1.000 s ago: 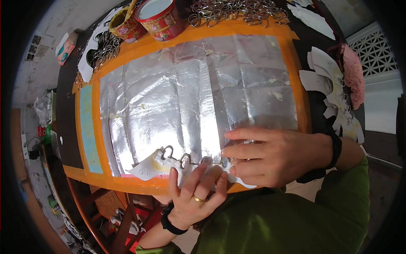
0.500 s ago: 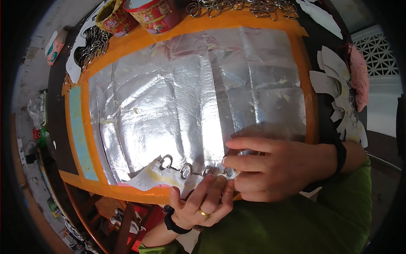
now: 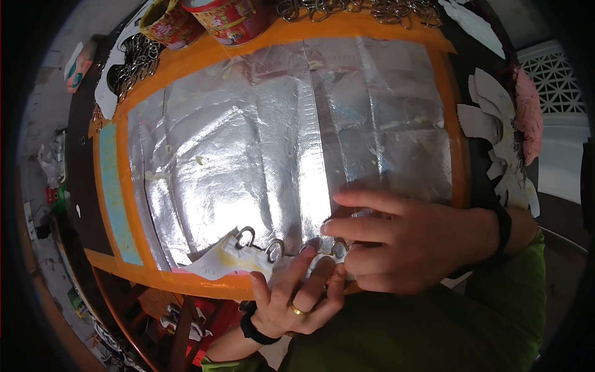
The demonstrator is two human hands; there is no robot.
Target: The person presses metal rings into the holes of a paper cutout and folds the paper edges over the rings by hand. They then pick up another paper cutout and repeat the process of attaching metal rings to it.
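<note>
A white strip of fabric or paper (image 3: 222, 262) with yellowish glue-like smears lies along the near edge of the silver foil sheet (image 3: 235, 167). Several metal rings (image 3: 246, 236) stand up from its far edge. My left hand (image 3: 300, 294), with a gold ring on one finger, is closed on the middle of the strip, fingertips pressing just below the metal rings. At the strip's right end my right hand (image 3: 403, 245) bends its lower fingers against it beside a metal ring (image 3: 339, 248). Its index finger stretches over the foil, and its thumb is hidden.
Two red patterned tubs (image 3: 232, 22) stand at the far left. Loose metal rings (image 3: 396, 11) lie in piles along the far edge and at the left (image 3: 137, 65). White cut pieces (image 3: 489, 118) and a pink bundle (image 3: 527, 115) lie at the right. Orange tape (image 3: 458, 161) borders the foil.
The right hand's fingers have shifted slightly, and the metal ring beside them shows more clearly. My left fingertips have moved a little up over a neighbouring metal ring, covering it.
</note>
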